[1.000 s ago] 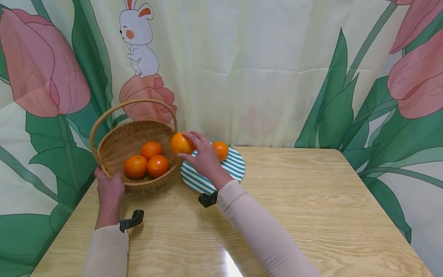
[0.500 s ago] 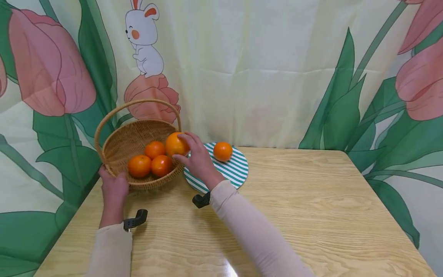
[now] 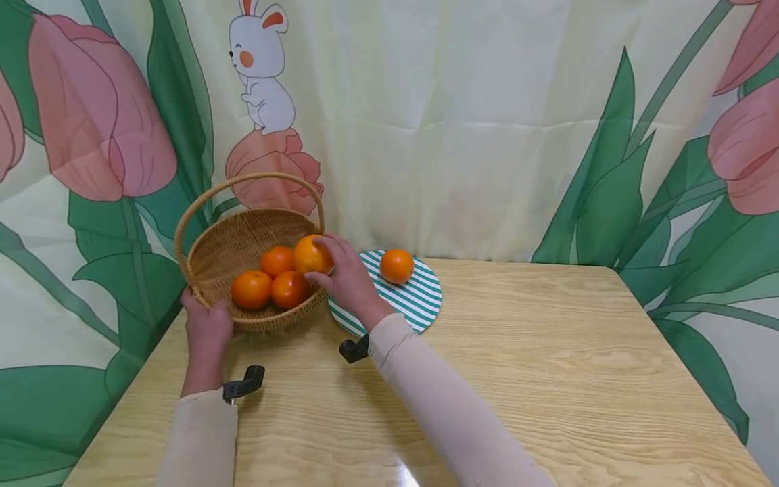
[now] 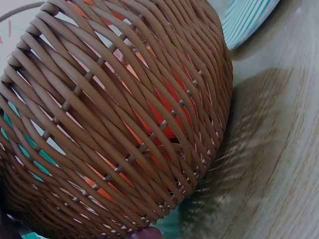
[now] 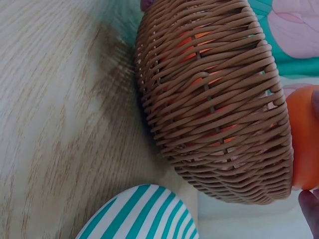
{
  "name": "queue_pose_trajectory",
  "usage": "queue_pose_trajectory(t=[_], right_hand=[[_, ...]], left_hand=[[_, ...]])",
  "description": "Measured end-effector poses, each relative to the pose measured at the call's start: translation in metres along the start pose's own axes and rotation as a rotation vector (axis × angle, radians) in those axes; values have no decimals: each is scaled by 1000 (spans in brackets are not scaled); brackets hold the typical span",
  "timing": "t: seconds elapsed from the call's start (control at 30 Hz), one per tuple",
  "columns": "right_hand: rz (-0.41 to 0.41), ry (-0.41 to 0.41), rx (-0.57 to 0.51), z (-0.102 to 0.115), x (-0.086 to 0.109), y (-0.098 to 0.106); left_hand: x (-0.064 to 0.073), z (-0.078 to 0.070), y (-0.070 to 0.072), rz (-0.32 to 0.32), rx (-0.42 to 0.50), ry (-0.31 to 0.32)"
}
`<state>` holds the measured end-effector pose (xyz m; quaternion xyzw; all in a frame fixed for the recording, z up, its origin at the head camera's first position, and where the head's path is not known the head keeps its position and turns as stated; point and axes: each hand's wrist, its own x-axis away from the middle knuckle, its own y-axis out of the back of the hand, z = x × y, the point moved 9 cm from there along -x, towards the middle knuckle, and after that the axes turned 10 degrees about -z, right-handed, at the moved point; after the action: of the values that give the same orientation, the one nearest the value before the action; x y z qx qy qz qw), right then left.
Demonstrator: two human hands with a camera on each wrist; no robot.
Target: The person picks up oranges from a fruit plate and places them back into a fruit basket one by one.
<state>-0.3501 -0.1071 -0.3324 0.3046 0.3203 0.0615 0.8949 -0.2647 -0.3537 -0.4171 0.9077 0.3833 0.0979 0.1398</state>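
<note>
My left hand (image 3: 209,328) grips the left rim of a wicker basket (image 3: 228,250) with a tall arched handle; the basket leans with its mouth facing me. Inside it lie three oranges, one at the back (image 3: 276,260) and two in front. Between thumb and fingers, my right hand (image 3: 351,279) holds another orange (image 3: 311,255) at the basket's right rim. The right wrist view has this orange (image 5: 304,137) just past the rim, with fingertips on it. Through the weave in the left wrist view, orange fruit (image 4: 169,104) shows; most of the left hand is hidden there.
Right of the basket, a round green-and-white striped mat (image 3: 416,304) lies on the wooden table (image 3: 517,352), with one orange (image 3: 397,266) on it. A curtain (image 3: 475,135) printed with tulips and a rabbit hangs behind the table's far edge.
The right hand has carried its orange left, from beside the basket's rim to over its right side. The left hand keeps its grip on the rim. The whole head view has shifted slightly.
</note>
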Motion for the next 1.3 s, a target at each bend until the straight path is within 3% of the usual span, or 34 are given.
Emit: queue_pose_trajectory(t=[0.37, 1.0, 1.3], right_hand=[[31, 1, 50, -6, -2, -6], [-12, -90, 31, -53, 12, 13], [7, -106, 113, -71, 16, 21]], left_hand=[[0, -5, -4, -5, 13, -19], [-1, -3, -1, 9, 11, 8], [1, -1, -2, 16, 13, 25]])
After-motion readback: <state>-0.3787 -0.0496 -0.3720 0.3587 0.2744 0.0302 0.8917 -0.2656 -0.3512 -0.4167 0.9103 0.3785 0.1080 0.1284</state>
